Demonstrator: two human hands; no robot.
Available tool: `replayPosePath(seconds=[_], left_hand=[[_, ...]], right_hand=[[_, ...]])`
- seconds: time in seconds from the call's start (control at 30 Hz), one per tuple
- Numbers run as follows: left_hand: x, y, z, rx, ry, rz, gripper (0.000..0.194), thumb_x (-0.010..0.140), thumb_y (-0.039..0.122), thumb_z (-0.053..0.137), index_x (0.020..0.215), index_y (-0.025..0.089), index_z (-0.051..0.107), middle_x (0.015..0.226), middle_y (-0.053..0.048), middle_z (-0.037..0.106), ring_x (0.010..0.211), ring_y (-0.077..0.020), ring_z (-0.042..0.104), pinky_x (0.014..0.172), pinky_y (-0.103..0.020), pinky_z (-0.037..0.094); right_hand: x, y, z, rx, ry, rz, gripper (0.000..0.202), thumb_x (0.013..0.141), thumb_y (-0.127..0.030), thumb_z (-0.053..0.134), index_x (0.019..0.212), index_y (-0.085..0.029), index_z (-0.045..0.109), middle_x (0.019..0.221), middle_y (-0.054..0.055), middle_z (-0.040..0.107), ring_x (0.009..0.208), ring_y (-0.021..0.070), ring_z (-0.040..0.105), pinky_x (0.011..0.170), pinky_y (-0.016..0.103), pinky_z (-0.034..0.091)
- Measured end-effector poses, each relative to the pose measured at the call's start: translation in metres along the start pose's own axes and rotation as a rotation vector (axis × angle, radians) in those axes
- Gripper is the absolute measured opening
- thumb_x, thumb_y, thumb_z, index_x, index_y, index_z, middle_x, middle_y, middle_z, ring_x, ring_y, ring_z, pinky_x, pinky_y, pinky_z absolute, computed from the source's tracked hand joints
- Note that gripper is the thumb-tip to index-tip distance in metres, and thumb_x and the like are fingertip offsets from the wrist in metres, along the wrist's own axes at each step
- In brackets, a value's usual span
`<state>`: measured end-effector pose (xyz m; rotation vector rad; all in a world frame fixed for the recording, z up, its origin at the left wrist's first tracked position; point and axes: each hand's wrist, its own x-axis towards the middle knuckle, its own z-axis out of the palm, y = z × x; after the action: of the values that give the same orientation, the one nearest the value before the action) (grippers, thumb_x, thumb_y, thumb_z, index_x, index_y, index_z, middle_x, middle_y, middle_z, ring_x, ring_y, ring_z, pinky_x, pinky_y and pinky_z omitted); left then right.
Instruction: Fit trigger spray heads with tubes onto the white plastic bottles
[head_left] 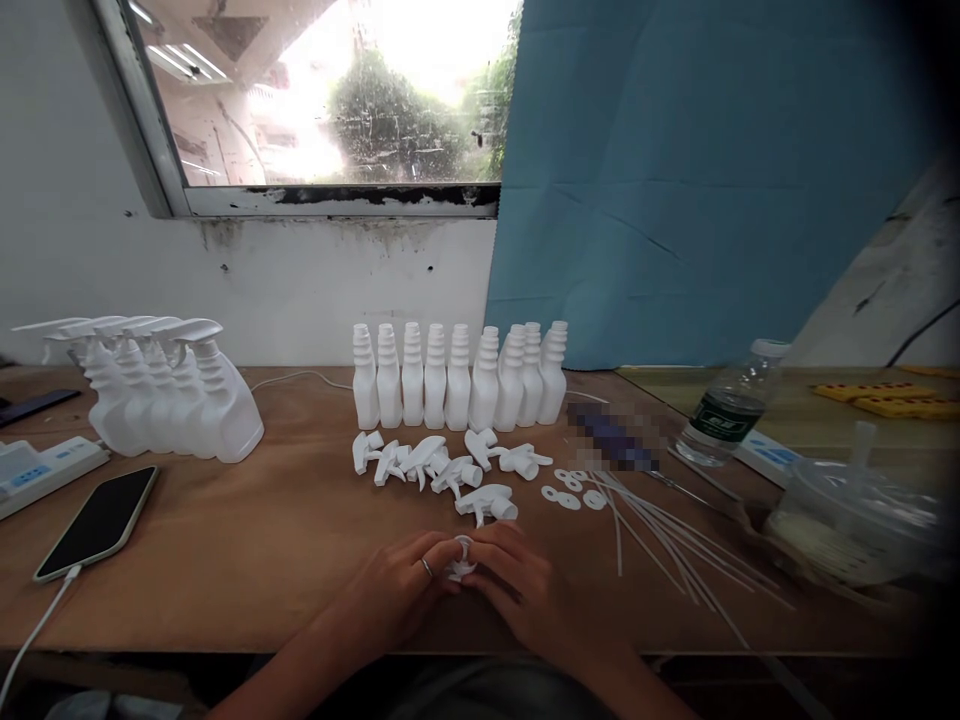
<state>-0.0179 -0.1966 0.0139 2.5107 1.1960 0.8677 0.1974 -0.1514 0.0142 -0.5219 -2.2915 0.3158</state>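
Near the table's front edge, my left hand [405,580] and my right hand [517,575] meet around a small white trigger spray head [463,552]. Fingers of both hands are closed on it and cover most of its shape. Just beyond them lie several loose white trigger spray heads [487,500], the nearest close to my right fingertips. Flat white ring washers [568,500] are scattered to the right of these. Thin white dip tubes [675,545] fan out farther right.
White bottles without heads [435,385] stand in a row at the back. Bottles with spray heads [202,400] stand at left, behind a phone [101,520] on a cable and a power strip [52,475]. At right are a screwdriver-like tool [679,487], a water bottle [724,405] and a plastic cup [847,520].
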Motion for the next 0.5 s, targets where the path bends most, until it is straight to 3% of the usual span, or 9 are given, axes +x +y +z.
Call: replayPosePath(seconds=[0.13, 0.33, 0.5], left_hand=[[0.002, 0.0, 0.0, 0.024, 0.008, 0.033, 0.037, 0.097, 0.016, 0.047, 0.133, 0.026, 0.045, 0.117, -0.006, 0.065, 0.104, -0.0181, 0.064, 0.089, -0.027, 0.053], [0.0, -0.003, 0.002, 0.06, 0.023, 0.056, 0.031, 0.099, 0.019, 0.044, 0.13, 0.025, 0.049, 0.116, -0.008, 0.065, 0.101, -0.019, 0.065, 0.087, -0.028, 0.053], [-0.003, -0.004, 0.003, 0.027, 0.003, 0.032, 0.036, 0.098, 0.017, 0.045, 0.133, 0.027, 0.046, 0.124, -0.007, 0.062, 0.107, -0.0183, 0.062, 0.092, -0.027, 0.051]], right_hand=[[0.001, -0.005, 0.0, -0.033, 0.001, 0.035, 0.02, 0.091, -0.014, 0.055, 0.109, -0.022, 0.059, 0.103, 0.006, 0.067, 0.096, 0.0211, 0.062, 0.087, 0.037, 0.055], [0.0, -0.01, -0.004, -0.145, -0.094, 0.11, 0.031, 0.093, -0.022, 0.056, 0.124, -0.022, 0.053, 0.138, 0.01, 0.053, 0.125, 0.0235, 0.052, 0.104, 0.042, 0.048], [-0.003, -0.018, -0.006, -0.163, -0.154, 0.11, 0.047, 0.093, -0.031, 0.057, 0.138, -0.024, 0.045, 0.144, 0.01, 0.048, 0.131, 0.0237, 0.048, 0.107, 0.042, 0.045]])
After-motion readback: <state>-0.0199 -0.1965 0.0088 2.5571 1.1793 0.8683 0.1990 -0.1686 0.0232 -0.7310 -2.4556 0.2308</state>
